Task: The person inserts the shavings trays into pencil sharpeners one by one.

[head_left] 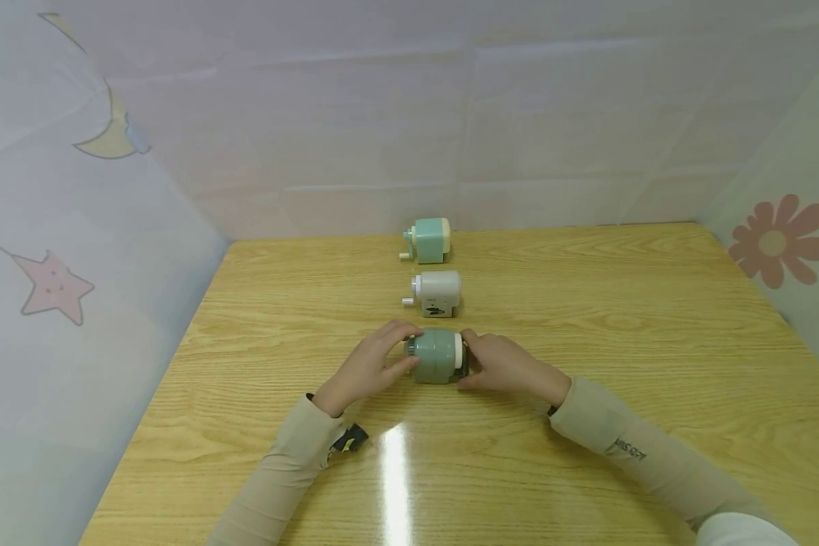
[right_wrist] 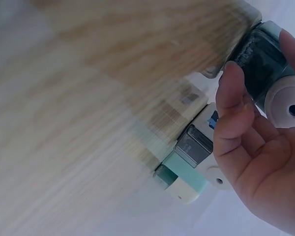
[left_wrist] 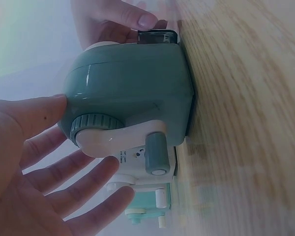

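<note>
Wooden table [head_left: 587, 341], both hands clasping grey-green pencil sharpener [head_left: 438, 355], left hand [head_left: 371, 365], right hand [head_left: 505, 364], dark shavings drawer [right_wrist: 258, 64].

Even soft light; glare streak on table [head_left: 396, 470]; wrist views hazy, motion-blurred; head view edges bowed.
</note>
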Tool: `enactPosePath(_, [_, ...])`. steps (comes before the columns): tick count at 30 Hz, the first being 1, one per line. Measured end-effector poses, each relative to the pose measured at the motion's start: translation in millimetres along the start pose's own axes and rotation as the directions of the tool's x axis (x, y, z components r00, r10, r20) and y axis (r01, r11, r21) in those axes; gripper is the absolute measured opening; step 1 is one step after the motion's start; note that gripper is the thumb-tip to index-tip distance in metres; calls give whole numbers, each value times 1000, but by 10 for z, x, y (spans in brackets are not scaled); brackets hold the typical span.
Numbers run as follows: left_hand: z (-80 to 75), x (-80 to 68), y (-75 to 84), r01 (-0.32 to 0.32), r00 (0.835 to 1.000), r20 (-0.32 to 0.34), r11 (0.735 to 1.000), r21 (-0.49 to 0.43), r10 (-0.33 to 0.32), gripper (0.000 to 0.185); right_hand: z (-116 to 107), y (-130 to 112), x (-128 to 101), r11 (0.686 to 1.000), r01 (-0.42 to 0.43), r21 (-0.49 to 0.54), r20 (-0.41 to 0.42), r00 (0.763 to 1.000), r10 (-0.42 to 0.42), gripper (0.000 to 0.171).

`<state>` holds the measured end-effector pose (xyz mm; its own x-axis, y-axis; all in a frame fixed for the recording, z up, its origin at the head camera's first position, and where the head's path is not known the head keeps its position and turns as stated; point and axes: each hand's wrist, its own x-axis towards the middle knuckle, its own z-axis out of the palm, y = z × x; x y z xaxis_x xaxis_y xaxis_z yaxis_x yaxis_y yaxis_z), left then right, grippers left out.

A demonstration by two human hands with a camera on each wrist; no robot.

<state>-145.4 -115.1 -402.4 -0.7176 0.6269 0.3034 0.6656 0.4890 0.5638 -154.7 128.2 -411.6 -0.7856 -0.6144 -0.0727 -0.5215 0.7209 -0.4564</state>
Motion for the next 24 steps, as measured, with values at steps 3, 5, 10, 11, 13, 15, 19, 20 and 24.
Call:
enactPosePath(3, [-1,2,0,-3,1000,-2,1000,1,3,37,4,0,9,1000,3,20,1,1000,-3,66])
enactPosePath(5, [-1,4,1,-2,1000,-1,1000,0,2,37,7,-3,14,999,5,32,2,1000,-5,64])
enactPosePath(10, [-1,7,5,5,1000,1,1000,2,-5,37,11,-5,24,999,9,44,4,1000,-9,61])
enactPosePath(11, [-1,7,6,6,1000,1,1000,4,-6,37,12,-5,26,999,10,45,4,1000,-10,61])
enactPosePath(13, [-1,8,7,4,1000,0,1000,4,-4,37,13,-6,28,999,13,47,3,1000,-14,60])
enactPosePath(15, [-2,8,7,5,1000,1,1000,5,-5,37,16,-9,31,999,17,48,4,1000,-18,60])
enactPosePath(19, [-5,7,6,5,1000,7,1000,7,-6,37,17,-14,34,998,26,54,4,1000,-26,60])
enactPosePath(20, [-6,7,6,5,1000,8,1000,8,-5,37,18,-14,35,998,27,56,4,1000,-27,60])
enactPosePath(24, [-7,5,4,0,1000,7,1000,10,-1,38,19,-5,39,997,33,71,4,999,-33,60])
